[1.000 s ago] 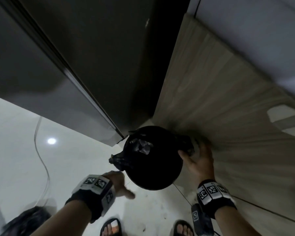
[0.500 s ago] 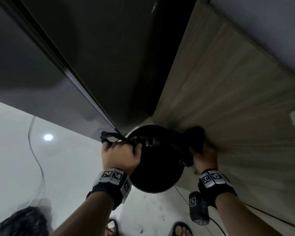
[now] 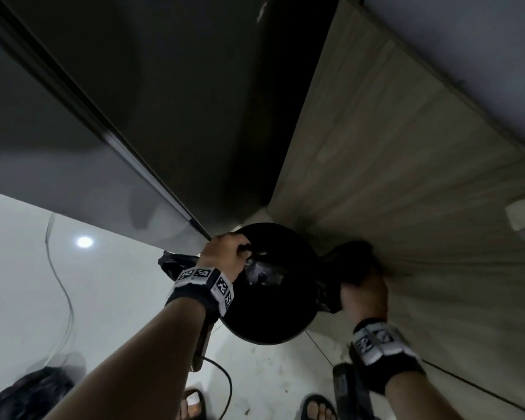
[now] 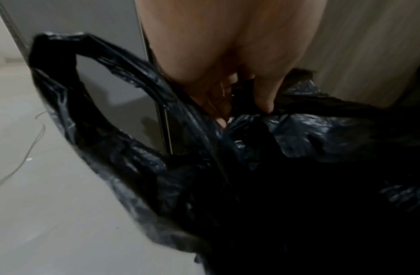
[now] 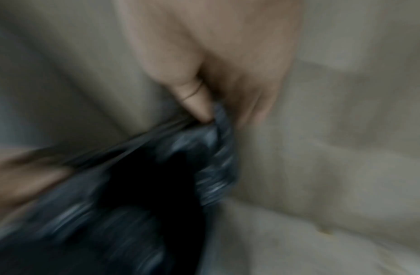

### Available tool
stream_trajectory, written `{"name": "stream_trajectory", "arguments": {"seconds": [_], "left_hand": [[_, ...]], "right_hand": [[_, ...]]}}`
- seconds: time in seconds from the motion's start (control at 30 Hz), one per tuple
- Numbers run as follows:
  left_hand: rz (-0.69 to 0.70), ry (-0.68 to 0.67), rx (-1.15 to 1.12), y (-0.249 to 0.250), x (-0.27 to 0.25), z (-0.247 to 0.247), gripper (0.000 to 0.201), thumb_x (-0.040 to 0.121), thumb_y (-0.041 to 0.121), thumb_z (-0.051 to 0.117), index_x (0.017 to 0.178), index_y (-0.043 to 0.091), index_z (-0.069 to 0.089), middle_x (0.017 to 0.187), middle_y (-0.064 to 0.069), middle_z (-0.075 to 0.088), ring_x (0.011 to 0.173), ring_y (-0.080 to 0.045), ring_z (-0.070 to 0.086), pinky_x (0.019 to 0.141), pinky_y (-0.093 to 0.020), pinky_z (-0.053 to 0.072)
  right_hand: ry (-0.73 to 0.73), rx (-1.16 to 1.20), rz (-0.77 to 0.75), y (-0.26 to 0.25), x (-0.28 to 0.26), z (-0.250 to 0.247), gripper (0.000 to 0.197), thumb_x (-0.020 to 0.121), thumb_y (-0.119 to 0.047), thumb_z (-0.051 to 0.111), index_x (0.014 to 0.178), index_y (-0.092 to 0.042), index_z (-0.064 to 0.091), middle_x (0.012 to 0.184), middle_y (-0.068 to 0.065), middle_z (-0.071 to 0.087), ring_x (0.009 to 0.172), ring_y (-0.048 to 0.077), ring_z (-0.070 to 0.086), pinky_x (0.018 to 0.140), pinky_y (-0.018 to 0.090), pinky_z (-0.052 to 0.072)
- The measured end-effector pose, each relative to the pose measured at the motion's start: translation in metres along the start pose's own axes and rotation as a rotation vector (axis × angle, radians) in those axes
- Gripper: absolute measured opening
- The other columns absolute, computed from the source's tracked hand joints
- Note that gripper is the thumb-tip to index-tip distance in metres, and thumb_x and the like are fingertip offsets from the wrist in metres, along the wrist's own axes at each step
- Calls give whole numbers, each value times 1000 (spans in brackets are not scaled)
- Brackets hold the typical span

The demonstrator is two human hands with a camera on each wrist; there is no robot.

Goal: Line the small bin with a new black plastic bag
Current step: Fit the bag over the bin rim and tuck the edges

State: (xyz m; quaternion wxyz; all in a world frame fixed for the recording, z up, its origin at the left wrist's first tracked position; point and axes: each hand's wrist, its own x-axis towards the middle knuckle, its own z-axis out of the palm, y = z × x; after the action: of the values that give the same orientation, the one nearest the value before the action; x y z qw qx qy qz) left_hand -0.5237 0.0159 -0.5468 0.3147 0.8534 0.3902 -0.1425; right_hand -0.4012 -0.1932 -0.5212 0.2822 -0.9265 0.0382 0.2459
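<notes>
A small round black bin stands on the floor in the corner between a dark appliance and a wooden panel. A black plastic bag lies over its mouth. My left hand grips the bag's edge at the bin's left rim; in the left wrist view one bag handle loop hangs free beside the left hand. My right hand pinches the bag's bunched right side against the wooden panel. The right wrist view is blurred and shows the right hand holding crumpled plastic.
A tall dark appliance rises behind the bin on the left, a wooden panel on the right. A thin cable trails over the white floor. My sandalled feet stand at the bottom edge. A dark heap lies bottom left.
My left hand came up from beside the bin, took hold of the bag's left edge and moved over the rim. My right hand went from the bin's rim to holding the bag's right side.
</notes>
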Motion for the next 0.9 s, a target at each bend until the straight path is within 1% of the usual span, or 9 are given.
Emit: {"name": "stream_trajectory", "arguments": {"seconds": [0.1,0.17,0.23,0.37,0.43,0.63,0.77,0.83,0.9], "left_hand": [[26,37,-111,8,1,-6,24,88,16,57,110,17,67,113,-10,66,108,-31,60,90,-36,48],[15,51,-169,11,2,-10,24,89,17,54,109,14,69,113,-13,67,107,-32,61,90,-37,48],[70,21,-125,12,4,-10,24,88,18,56,109,20,68,113,-11,67,106,-31,63,90,-40,50],[127,24,-130,7,5,-13,25,87,16,59,110,21,68,110,-6,64,102,-28,63,90,-38,50],[94,34,-143,1,5,-15,24,87,22,60,110,23,68,112,-5,67,105,-28,63,90,-35,49],[-143,-64,-9,-14,-3,0,21,86,25,54,104,27,64,114,-7,66,105,-31,62,87,-33,48],[-232,-39,-143,-23,-7,9,14,84,23,54,87,30,66,103,-5,67,100,-30,63,76,-26,42],[-228,-14,-296,-22,-10,12,18,83,38,62,99,32,65,104,3,64,105,-23,61,84,-25,43],[-216,-109,-438,-17,-14,11,50,70,62,68,113,36,62,111,9,63,110,-16,59,98,-29,43]], "right_hand": [[278,-15,-458,-24,-58,1,73,63,-9,63,132,-9,41,136,22,45,125,37,39,104,48,35],[332,-30,-790,-49,-86,6,68,67,-23,62,131,-14,42,133,18,47,119,30,40,99,40,36],[220,-112,-901,-72,-78,19,57,75,-26,60,130,-17,47,127,12,54,113,25,45,96,36,38],[-340,-471,-514,-73,3,45,35,90,-23,48,121,-14,59,125,16,61,116,34,55,96,36,41],[-439,-556,-445,-55,23,44,31,92,-20,46,115,-14,66,122,17,64,110,34,60,90,35,46],[-297,-341,-404,-16,32,29,23,91,-17,52,103,-15,71,103,16,72,96,32,66,80,35,49],[-243,-233,-396,-9,41,25,21,90,-23,57,87,-9,73,86,20,72,83,31,67,74,36,50],[-229,-203,-391,-10,45,27,26,89,-28,57,68,-14,66,73,18,68,74,30,66,69,35,48],[-227,-189,-398,-14,48,28,31,88,-29,57,61,-14,60,65,18,64,68,32,63,67,38,48]]}}
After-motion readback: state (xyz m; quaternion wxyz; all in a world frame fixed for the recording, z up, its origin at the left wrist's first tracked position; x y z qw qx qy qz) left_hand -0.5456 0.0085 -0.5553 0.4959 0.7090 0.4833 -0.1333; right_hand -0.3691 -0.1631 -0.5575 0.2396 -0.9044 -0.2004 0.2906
